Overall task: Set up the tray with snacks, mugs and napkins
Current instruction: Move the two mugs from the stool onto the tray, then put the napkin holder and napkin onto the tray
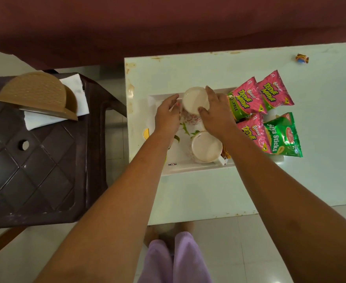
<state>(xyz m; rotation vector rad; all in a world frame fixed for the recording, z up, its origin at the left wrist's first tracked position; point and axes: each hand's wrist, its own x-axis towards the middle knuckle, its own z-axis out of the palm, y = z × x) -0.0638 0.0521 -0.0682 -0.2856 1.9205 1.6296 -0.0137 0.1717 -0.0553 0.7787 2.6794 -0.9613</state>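
- On the tabletop (188, 197), close to its left edge: white tray (188, 170) with two upright mugs inside, set apart.
- Right hand (217, 111) grips the far mug (194, 99) at the rim, thumb and fingers curled round it.
- Left hand (168, 113) lies against that mug's left side, fingers bent. Cannot tell whether it grips.
- Near mug (207, 147) sits under the right wrist, by the tray's near rim.
- Four packets (247, 99) crowd the tray's right end, overlapping, some past its rim.
- Wrapped sweet (301, 58) at far right, well apart.
- Left of the tabletop: brown stool (35, 160) carrying a holder (39, 92) with napkins (76, 92). A strip of floor (115, 144) lies between.
- Room: wide stretch of tabletop between tray and near edge, more to the right of the packets.
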